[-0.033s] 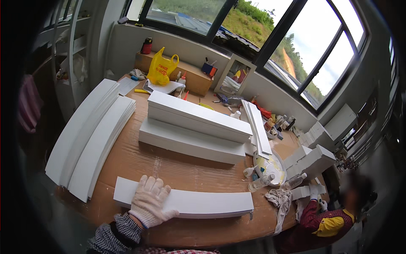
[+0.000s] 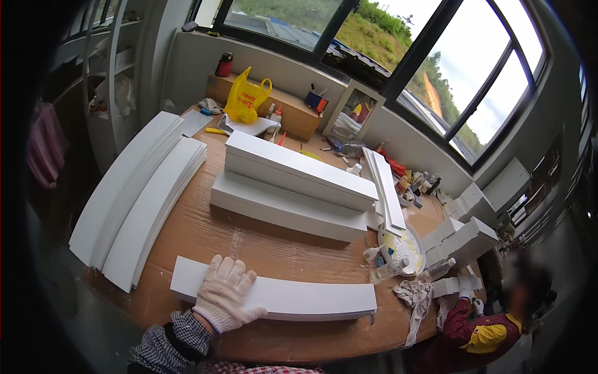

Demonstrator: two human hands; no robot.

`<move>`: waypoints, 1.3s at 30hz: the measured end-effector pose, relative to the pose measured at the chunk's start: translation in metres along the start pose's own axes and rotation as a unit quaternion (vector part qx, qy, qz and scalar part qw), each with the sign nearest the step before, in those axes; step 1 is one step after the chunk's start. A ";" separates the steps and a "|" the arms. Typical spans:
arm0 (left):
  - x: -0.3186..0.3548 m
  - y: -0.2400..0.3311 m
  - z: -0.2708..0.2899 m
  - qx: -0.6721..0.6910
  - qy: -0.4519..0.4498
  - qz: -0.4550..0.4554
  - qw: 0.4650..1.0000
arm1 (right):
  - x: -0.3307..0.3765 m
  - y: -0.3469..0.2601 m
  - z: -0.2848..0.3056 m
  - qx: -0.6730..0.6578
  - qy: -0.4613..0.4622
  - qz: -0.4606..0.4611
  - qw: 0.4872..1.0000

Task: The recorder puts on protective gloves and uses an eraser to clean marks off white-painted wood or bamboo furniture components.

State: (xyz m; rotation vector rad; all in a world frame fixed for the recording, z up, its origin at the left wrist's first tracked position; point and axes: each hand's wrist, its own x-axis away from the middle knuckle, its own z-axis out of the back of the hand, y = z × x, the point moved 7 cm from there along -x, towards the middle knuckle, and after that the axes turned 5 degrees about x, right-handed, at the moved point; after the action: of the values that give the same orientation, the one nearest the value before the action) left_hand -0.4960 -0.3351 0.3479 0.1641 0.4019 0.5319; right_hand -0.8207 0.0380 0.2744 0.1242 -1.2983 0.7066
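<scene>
My left hand (image 2: 227, 295), in a white knitted glove, lies palm down across the left part of a short stack of long white panels (image 2: 314, 298) near the table's front edge. Its fingers point away from me and are spread, with the thumb out to the right along the near side. My right hand is out of view. Beyond, another pile of white panels (image 2: 286, 218) carries a second block of panels (image 2: 299, 169) on top. To the left, two fanned stacks of long white panels (image 2: 128, 187) reach the table's left edge.
Brown cardboard covers the table (image 2: 249, 252). At the right are a round tub (image 2: 411, 252), clear bottles (image 2: 387, 270) and a rag (image 2: 413, 304). A co-worker (image 2: 479, 327) sits there beside white blocks. A yellow bag (image 2: 246, 98) and a small mirror (image 2: 354, 112) stand at the back.
The view has shifted slightly, so most things sit a little further right in the picture. My left hand stays on the front stack.
</scene>
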 end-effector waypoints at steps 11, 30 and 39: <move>-0.008 -0.007 -0.026 0.015 -0.078 0.053 0.995 | -0.038 0.119 -0.137 -0.322 -0.150 -0.122 0.927; -0.017 0.014 -0.016 0.007 -0.054 -0.009 0.998 | -0.058 -0.334 0.002 0.320 0.416 0.425 0.737; -0.020 0.014 -0.015 -0.008 -0.050 0.006 0.999 | -0.039 -0.162 0.105 0.290 0.542 0.154 0.773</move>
State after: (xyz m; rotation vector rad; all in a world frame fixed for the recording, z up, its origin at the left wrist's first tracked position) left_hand -0.5241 -0.3323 0.3447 0.1771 0.2995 0.5365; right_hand -0.8245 -0.1545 0.3179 -0.0166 0.0577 1.2004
